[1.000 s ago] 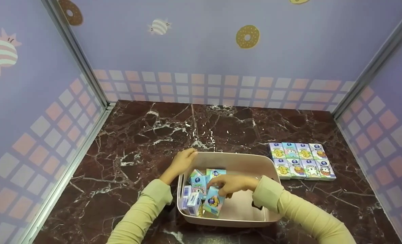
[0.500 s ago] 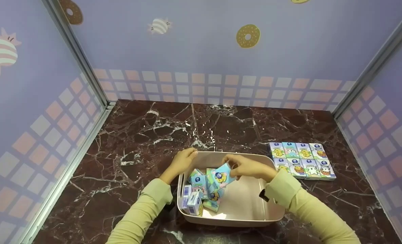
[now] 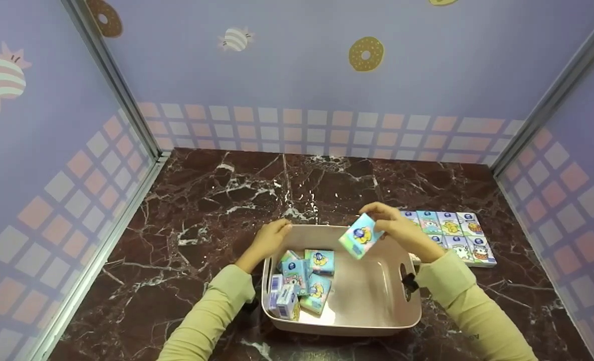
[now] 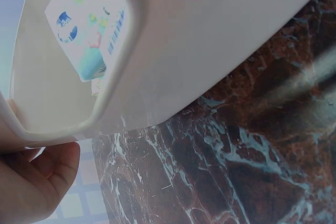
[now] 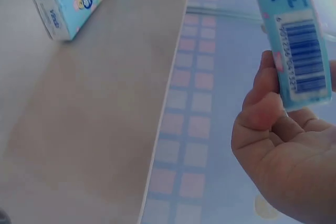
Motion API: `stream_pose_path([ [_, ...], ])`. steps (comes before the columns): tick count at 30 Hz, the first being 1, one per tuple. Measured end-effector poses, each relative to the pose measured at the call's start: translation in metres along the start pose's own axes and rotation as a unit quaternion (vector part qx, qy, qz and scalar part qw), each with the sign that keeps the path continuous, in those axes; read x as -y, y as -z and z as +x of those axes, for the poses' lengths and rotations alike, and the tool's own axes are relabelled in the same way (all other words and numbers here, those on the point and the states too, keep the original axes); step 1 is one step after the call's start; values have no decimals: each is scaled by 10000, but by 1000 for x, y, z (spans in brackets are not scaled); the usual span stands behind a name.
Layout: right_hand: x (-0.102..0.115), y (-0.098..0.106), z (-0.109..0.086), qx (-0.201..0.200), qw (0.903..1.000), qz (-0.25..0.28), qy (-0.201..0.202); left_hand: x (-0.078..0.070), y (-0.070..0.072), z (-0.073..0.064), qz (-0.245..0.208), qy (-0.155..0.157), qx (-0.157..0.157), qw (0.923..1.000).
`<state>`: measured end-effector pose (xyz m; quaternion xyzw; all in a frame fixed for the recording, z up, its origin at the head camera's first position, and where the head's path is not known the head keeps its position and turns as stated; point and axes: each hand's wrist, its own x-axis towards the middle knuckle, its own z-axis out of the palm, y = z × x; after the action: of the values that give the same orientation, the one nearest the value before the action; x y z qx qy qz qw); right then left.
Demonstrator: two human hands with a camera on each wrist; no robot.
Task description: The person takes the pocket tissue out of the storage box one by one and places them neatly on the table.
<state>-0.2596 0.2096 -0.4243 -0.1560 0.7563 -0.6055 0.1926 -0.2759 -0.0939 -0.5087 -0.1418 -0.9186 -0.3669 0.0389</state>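
Note:
My right hand (image 3: pixel 402 230) pinches a light-blue pocket tissue pack (image 3: pixel 359 239) with a yellow cartoon figure, held tilted over the far side of a beige plastic bin (image 3: pixel 344 329). The right wrist view shows the barcode side of this tissue pack (image 5: pixel 302 51) between thumb and fingers. My left hand (image 3: pixel 269 241) grips the bin's rim at its far left corner. Several more tissue packs (image 3: pixel 297 278) lie jumbled in the bin's left part. Through the bin's handle hole, the left wrist view shows one pale tissue pack (image 4: pixel 84 19).
Right of the bin, tissue packs (image 3: pixel 459 250) lie flat in two neat rows, partly covered by my right hand and forearm. Dark red marbled tabletop (image 3: pixel 216 200) surrounds the bin. Purple panels (image 3: pixel 307 75) with a checkered band stand at the back and both sides.
My right hand has lifted a blue tissue pack out of the pile and carried it up and rightward to the bin's far edge. The left hand has stayed on the rim.

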Motion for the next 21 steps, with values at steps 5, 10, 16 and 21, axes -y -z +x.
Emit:
stream_pose_path([
  [5, -1, 17, -7, -647, 9950, 750, 134, -1, 0, 0, 2, 4, -13, 10000],
  [10, -4, 37, -17, -1033, 9887, 1063, 222, -1, 1, 0, 3, -25, -6, 10000],
  [16, -17, 61, -27, -1294, 9880, 842, -39, 0, 0, 0, -17, 18, -15, 10000],
  [21, -29, 76, -34, -1519, 9861, 658, -141, 1, -1, 1, -22, 76, -46, 10000],
])
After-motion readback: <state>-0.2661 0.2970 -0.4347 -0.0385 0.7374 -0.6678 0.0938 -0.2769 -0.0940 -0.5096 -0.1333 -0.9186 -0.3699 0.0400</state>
